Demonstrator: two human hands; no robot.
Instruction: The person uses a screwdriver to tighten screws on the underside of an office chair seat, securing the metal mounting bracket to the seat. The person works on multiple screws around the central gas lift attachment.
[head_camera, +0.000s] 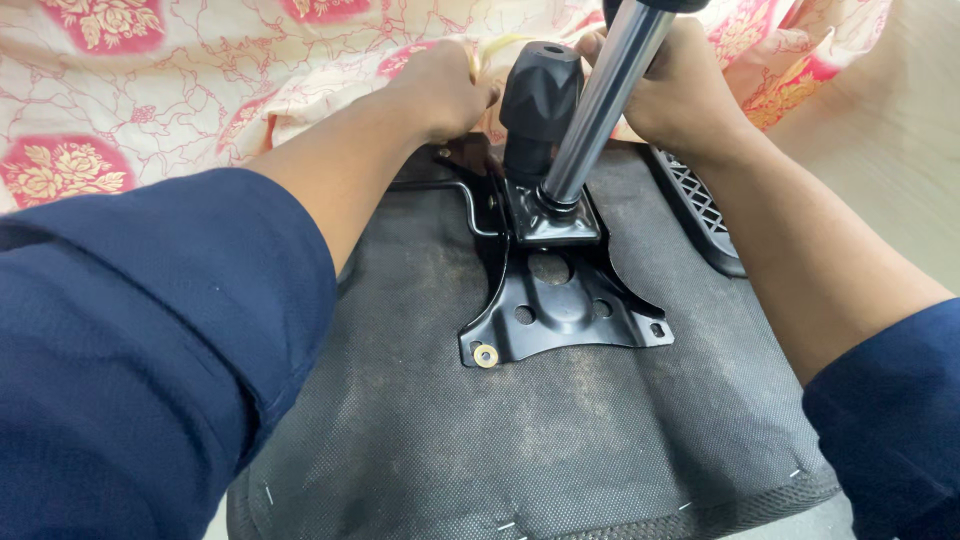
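Floral cloth is lying behind an upturned chair seat; left hand is gripping the mechanism plate, right hand is closing round the chrome column, seemingly seating it; steady downward pressure is needed next

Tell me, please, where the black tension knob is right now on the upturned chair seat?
In the head view the black knob stands top centre, just left of the chrome cylinder, between the left hand and right hand, above the black metal plate.

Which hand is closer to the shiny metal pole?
The right hand. It sits directly behind the shiny metal pole, seemingly touching it. The left hand is farther away, beyond the black knob.
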